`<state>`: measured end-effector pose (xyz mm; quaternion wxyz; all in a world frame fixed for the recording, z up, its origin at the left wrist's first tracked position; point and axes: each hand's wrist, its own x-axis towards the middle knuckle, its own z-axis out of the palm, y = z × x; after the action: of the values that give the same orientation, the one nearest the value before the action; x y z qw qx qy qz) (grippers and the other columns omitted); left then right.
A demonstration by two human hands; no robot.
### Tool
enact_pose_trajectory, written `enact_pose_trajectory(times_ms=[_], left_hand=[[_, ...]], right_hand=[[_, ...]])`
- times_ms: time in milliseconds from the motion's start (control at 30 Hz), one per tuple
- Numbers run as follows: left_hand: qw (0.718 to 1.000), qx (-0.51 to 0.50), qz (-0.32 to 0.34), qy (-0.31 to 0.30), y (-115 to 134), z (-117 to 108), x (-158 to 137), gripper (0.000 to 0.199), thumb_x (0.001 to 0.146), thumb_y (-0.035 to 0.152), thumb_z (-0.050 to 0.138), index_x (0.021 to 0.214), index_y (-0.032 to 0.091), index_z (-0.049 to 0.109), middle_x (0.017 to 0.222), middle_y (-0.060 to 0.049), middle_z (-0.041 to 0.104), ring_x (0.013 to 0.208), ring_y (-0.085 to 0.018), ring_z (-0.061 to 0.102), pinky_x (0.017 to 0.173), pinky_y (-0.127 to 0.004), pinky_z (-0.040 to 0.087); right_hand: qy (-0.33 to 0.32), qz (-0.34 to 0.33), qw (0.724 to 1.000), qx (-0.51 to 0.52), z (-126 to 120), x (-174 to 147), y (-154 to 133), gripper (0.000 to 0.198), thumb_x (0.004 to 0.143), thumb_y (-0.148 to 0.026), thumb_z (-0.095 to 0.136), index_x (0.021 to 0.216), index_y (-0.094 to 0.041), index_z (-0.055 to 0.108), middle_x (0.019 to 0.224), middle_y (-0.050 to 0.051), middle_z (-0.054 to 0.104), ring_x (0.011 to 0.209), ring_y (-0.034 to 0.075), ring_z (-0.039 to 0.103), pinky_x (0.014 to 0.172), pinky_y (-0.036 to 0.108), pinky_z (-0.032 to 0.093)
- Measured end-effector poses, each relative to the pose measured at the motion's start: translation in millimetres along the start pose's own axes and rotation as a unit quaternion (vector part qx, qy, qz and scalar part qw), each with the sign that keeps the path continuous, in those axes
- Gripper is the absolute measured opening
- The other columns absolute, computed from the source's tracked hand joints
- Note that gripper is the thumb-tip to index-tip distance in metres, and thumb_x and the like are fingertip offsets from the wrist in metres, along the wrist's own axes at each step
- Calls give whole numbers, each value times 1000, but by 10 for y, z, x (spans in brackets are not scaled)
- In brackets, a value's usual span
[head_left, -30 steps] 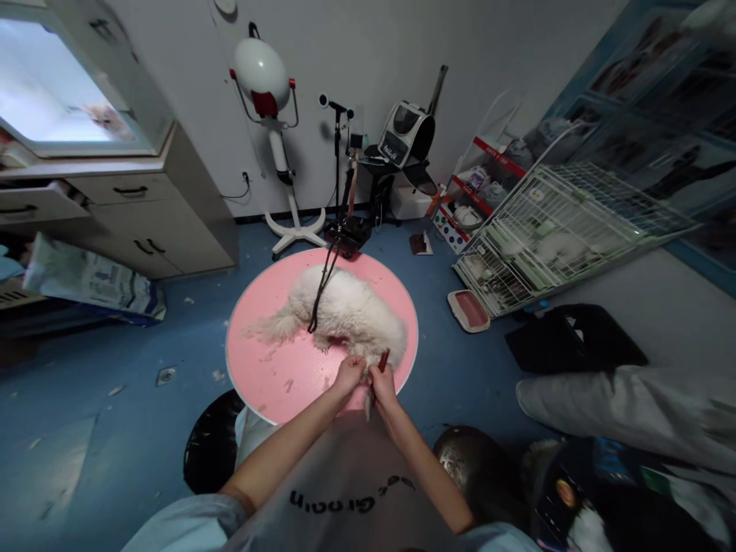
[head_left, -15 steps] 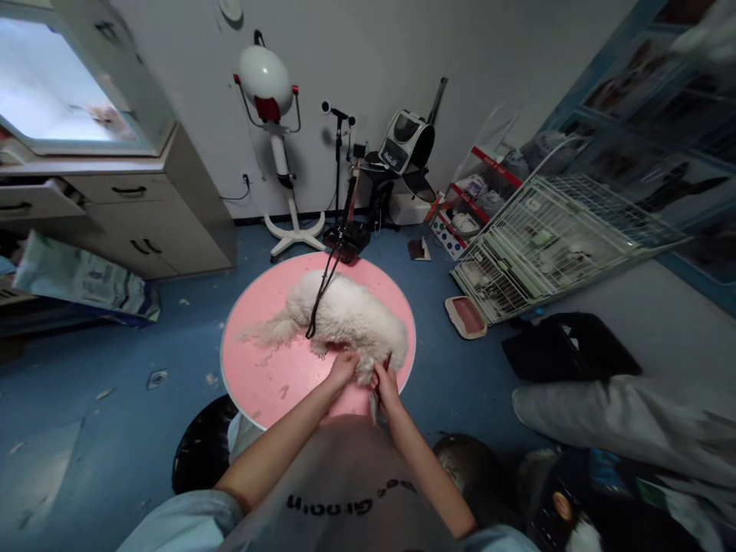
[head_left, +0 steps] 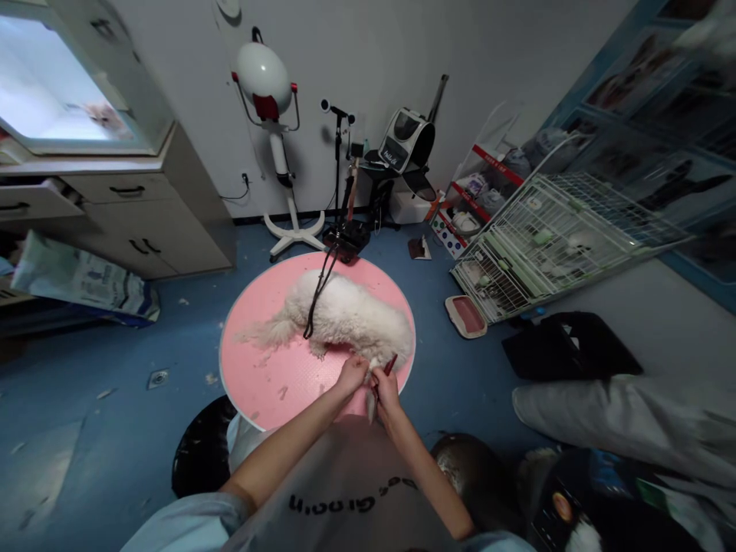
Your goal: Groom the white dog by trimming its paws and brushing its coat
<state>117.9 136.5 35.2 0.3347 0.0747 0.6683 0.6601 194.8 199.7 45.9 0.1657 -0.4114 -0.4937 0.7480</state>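
Note:
A white curly-coated dog is on a round pink table, its fluffy tail stretched to the left. My left hand is closed at the dog's near side, pinching what looks like a foreleg or fur; the fingers partly hide it. Close beside it, my right hand is closed around a slim dark red tool, whose tip sticks up past the fingers. A pale grey piece hangs below that hand; I cannot tell whether it belongs to the tool. A black loop lead crosses the dog's body.
Behind the table stand a white dryer on a wheeled base and a black stand. Wire cages and a litter tray are on the right. A black round stool sits by the table's near left.
My left hand has moved slightly right, nearer to my right hand. The red tool shows a little more and has tilted. The dog's right end has shifted slightly right.

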Motion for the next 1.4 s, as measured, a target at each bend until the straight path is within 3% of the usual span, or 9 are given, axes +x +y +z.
enact_pose_trajectory(times_ms=[133,333,467,533,633,700,933,1200,1400], left_hand=[[999,25,27,17,20,34,20,20,70,26,54,53,18,48,53,2,48,52,-11,43,53,-23,31],[997,54,54,-6,75,-71,32,9,67,20,57,60,15,56,58,0,55,57,-13,50,58,-24,38],[979,111,150,77,202,-140,-29,14,69,16,56,81,16,63,84,-4,63,84,-18,56,75,-27,41],[972,146,176,54,268,-113,-54,10,72,20,56,74,16,65,79,-4,63,79,-17,56,73,-27,40],[987,122,99,-37,309,-7,-41,16,71,25,59,58,15,61,60,-1,59,61,-15,53,60,-25,37],[993,91,53,-60,297,60,2,20,69,27,62,53,15,57,53,0,54,54,-13,49,54,-24,34],[999,27,18,-37,266,50,125,33,73,40,61,55,16,48,49,6,43,46,-8,37,48,-21,27],[995,-23,2,-98,301,128,-13,21,61,34,61,53,16,54,52,0,52,49,-11,46,51,-23,33],[998,-31,17,-48,315,148,40,24,61,33,58,49,18,45,49,4,43,49,-9,38,50,-22,28]], right_hand=[[8,9,1000,13,-19,10,-41,26,66,-25,58,49,-23,38,38,-8,35,35,6,28,37,22,20],[-64,16,998,8,-78,58,-187,33,70,-32,60,49,-23,37,39,-8,34,36,6,29,37,20,22],[-48,-5,999,4,-102,70,-236,30,67,-25,63,52,-23,36,40,-9,33,36,6,29,37,20,23],[-49,-9,999,10,-104,63,-233,29,66,-24,63,53,-23,38,40,-9,34,36,6,29,37,20,23],[-56,-9,998,17,-103,44,-216,25,65,-26,63,55,-22,41,41,-9,37,36,6,30,37,20,22],[-57,-5,998,17,-113,32,-206,23,64,-27,63,56,-22,42,41,-9,38,36,6,30,36,21,20],[3,-18,999,44,-275,50,-221,26,62,-27,60,53,-22,36,39,-10,36,35,5,27,37,21,20],[-35,-7,998,45,-139,53,-236,22,63,-31,65,60,-21,45,43,-10,39,38,5,32,38,20,23],[25,-32,998,49,-209,116,-212,15,63,-25,59,61,-21,44,42,-10,39,37,6,33,38,20,25]])
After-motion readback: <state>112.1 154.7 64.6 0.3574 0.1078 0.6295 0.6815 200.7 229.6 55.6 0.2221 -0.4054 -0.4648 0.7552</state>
